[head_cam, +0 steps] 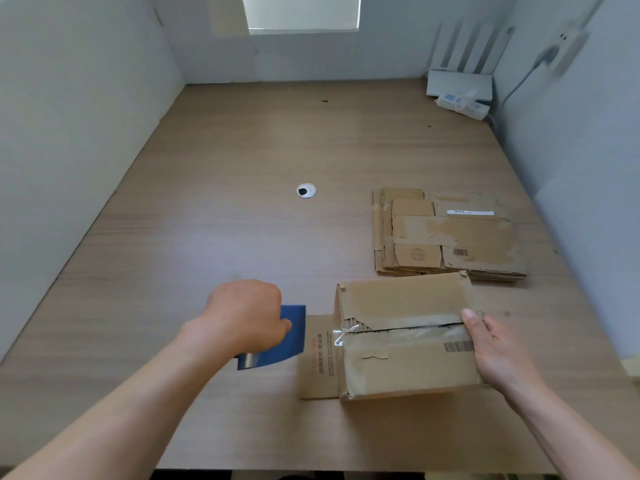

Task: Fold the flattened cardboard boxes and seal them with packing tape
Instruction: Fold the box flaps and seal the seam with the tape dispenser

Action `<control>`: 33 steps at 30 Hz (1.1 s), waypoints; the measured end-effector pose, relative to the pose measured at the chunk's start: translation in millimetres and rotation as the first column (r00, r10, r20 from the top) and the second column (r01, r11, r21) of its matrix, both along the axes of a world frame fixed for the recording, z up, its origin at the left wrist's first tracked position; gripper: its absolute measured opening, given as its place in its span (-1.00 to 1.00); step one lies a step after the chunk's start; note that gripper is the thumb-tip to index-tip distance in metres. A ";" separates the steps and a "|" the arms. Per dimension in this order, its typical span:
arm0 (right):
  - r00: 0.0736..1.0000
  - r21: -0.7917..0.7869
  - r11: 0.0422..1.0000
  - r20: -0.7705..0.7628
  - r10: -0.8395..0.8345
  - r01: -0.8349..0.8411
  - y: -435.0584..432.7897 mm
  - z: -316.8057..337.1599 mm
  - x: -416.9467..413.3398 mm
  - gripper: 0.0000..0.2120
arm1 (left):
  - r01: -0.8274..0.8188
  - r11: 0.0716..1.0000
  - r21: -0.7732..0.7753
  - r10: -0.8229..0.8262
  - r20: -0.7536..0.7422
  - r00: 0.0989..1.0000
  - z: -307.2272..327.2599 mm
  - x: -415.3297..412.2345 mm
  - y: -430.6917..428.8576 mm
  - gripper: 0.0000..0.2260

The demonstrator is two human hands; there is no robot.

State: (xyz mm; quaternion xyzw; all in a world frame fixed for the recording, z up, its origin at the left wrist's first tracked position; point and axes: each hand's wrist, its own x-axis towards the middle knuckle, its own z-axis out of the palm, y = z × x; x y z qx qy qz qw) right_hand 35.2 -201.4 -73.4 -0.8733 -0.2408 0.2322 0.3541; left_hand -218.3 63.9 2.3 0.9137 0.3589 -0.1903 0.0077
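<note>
While bracing the folded cardboard box [408,341] with the right hand [495,348], grasps a flat blue tool [291,341] in the left hand [247,317]. Left grip clenched around the tool, knuckles up, just left of the box; cannot tell exactly what kind of tool. Right grip released: fingers straight, laid flat against the box's right end, thumb up on the top edge beside the seam. Box at front right of the wooden surface [207,237], closed side up, two top flaps meeting in a dark seam along the middle. Clear tape [398,336] over the seam, crumpled at its left end by the box's left edge. One loose flap [320,358] with red and black print, flat on the surface, sticking out from the box's left side, between box and blue tool. Stack of flattened boxes [450,233] just beyond the folded box, lying flat, white label and barcode on the top sheet. Round metal grommet [306,190] mid-surface, well apart from the stack, to its left. Far right corner: white router [460,84] with upright antennas against the wall, white packet [462,105] just in front. Power strip [568,46] on the right wall, cable hanging below.
</note>
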 end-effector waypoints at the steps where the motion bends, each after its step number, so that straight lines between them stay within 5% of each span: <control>1: 1.000 0.005 1.000 -0.005 -0.010 0.010 -0.2 -0.2 0.4 -0.39 | -0.052 0.999 0.005 0.052 0.019 0.998 -8.9 -7.8 1.7 -0.69; 7: 1.000 0.006 1.000 -0.014 -0.007 0.007 1.6 0.8 -1.8 -0.46 | -0.303 0.950 0.079 0.277 0.240 0.930 -76.9 -61.5 2.0 -0.73; 14: 1.000 0.004 1.000 -0.022 -0.007 0.007 2.8 3.5 -3.1 -0.52 | -0.460 0.874 -0.158 0.482 0.158 0.862 -114.6 -85.3 -14.4 -0.79; 16: 1.000 0.000 1.000 -0.027 -0.012 0.012 3.2 3.7 -3.0 -0.51 | -0.496 0.852 -0.167 0.522 0.320 0.790 -97.7 -72.4 -22.6 -0.68; 19: 1.000 -0.005 1.000 -0.024 -0.016 0.016 3.9 3.9 -4.6 -0.50 | -0.263 0.927 -0.267 0.366 0.799 0.476 -40.1 -27.1 -68.9 -0.45; 21: 1.000 -0.005 1.000 -0.007 -0.015 0.015 2.9 3.8 -5.3 -0.48 | 0.003 0.991 -0.136 0.122 0.901 0.415 -12.9 12.5 -115.4 -0.39; 23: 1.000 -0.007 1.000 0.002 -0.007 0.007 2.5 4.8 -6.0 -0.48 | 0.130 0.985 -0.113 0.025 0.842 0.538 -6.3 46.1 -147.7 -0.31; 27: 1.000 -0.004 1.000 0.016 -0.009 0.009 5.9 7.1 -8.1 -0.53 | -0.099 0.926 -0.363 0.284 0.501 0.818 -41.9 68.2 -138.8 -0.23; 29: 1.000 0.009 1.000 -0.007 -0.001 0.001 7.0 7.8 -8.2 -0.54 | -0.149 0.847 -0.509 0.425 0.483 0.765 -60.0 62.5 -129.2 -0.22; 33: 0.979 0.072 0.995 -0.200 -0.048 0.063 2.7 3.4 -6.2 -0.58 | -0.084 0.658 -0.749 0.671 0.531 0.517 -74.3 58.8 -123.1 -0.28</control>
